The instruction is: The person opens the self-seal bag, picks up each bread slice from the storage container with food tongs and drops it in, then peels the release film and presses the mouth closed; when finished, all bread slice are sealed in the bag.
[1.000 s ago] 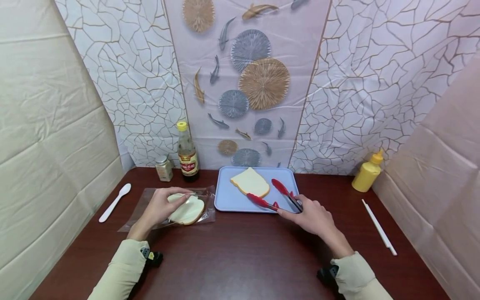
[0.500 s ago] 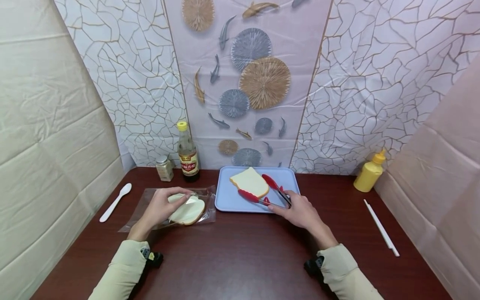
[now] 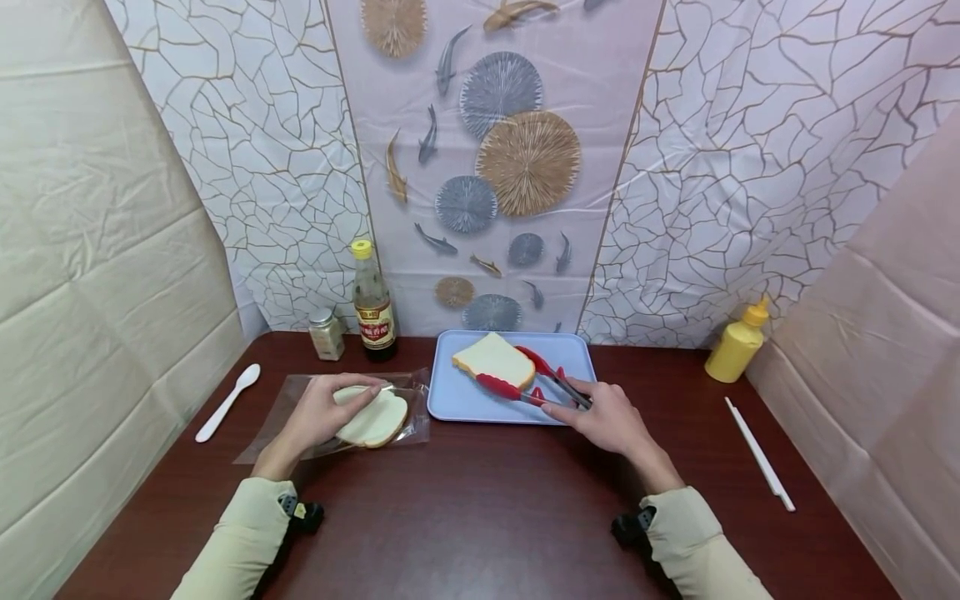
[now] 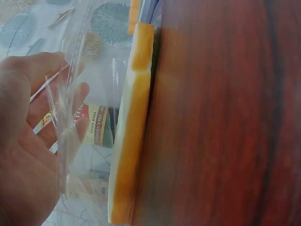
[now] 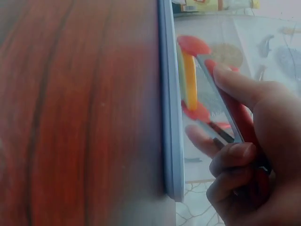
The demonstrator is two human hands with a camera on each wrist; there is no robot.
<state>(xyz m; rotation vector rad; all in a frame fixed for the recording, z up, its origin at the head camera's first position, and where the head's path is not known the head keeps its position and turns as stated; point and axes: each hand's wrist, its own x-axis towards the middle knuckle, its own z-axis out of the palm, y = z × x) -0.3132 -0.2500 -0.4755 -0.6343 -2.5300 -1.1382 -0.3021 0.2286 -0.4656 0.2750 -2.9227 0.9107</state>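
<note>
My left hand [image 3: 322,412] holds up the edge of a clear plastic bag [image 4: 70,80] between thumb and fingers, raising the film. A slice of bread [image 3: 384,419] with a brown crust lies inside or under that film on the table. My right hand [image 3: 609,418] grips red-tipped metal tongs [image 3: 501,387]. Their two red heads sit on either side of a second bread slice [image 3: 489,358] on the light blue tray [image 3: 447,407]. In the right wrist view, this slice [image 5: 190,80] shows edge-on between the heads, and my fingers curl around the tong handles.
A vinegar bottle [image 3: 375,312] and a small spice jar [image 3: 327,335] stand at the back left. A white spoon [image 3: 228,402] lies far left. On the right are a yellow squeeze bottle [image 3: 737,346] and white chopsticks [image 3: 759,454]. A patterned cloth wall [image 3: 517,275] rises behind the tray.
My right hand has moved the tongs left, and their heads have drawn closer around the slice on the tray. That slice has shifted slightly left and turned. My left hand stays in place.
</note>
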